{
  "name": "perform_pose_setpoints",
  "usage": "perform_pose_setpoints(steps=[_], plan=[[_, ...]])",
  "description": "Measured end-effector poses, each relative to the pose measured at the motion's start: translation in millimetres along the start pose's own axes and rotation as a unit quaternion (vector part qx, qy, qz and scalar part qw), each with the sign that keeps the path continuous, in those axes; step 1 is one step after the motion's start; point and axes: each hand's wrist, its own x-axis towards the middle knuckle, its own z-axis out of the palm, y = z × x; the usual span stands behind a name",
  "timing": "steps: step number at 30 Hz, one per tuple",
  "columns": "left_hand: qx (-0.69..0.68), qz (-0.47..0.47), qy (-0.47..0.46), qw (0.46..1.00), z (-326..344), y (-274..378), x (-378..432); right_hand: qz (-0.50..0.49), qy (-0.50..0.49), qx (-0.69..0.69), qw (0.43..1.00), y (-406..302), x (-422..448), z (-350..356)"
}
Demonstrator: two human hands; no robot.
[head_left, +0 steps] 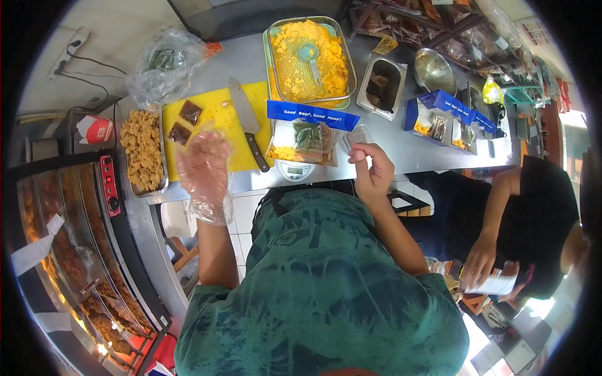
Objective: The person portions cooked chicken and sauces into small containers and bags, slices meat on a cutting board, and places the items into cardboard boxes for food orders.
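In a clear plastic glove, my left hand [205, 164] is raised over the front of a yellow cutting board [214, 105], palm up and without anything in it. By its fingertips lie two dark sauce sachets [190, 113]. A kitchen knife [247, 113] rests to their right. Bare and partly curled, my right hand [374, 171] is beside a clear plastic lid [358, 136]; whether its fingertips touch the lid is unclear. Between my hands, an open blue meal box [282, 136] sits on a digital scale [295, 171], holding rice, yellow scrambled egg and a packet of green leaves [307, 136].
Behind the box is a wire-basket tray [350, 70] of scrambled egg with a scoop [309, 58]. Fried chicken pieces [141, 150] fill a left tray. More filled boxes [439, 122] and a steel pan [399, 77] stand right. A person [536, 225] holds paper nearby.
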Motion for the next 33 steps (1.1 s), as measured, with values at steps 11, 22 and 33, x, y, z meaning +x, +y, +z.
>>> perform_pose_setpoints(steps=[11,22,33], plan=[[0.002,0.13,0.088,0.988,8,9,-19,-0.261,0.041,0.179,0.948,-64,26,-14],[-0.051,0.071,0.032,0.996,-21,-10,-18,-0.448,0.149,0.165,0.866,-148,22,-77],[-0.114,0.202,-0.202,0.952,84,30,-31,-0.23,0.018,0.035,0.973,-56,21,-138]])
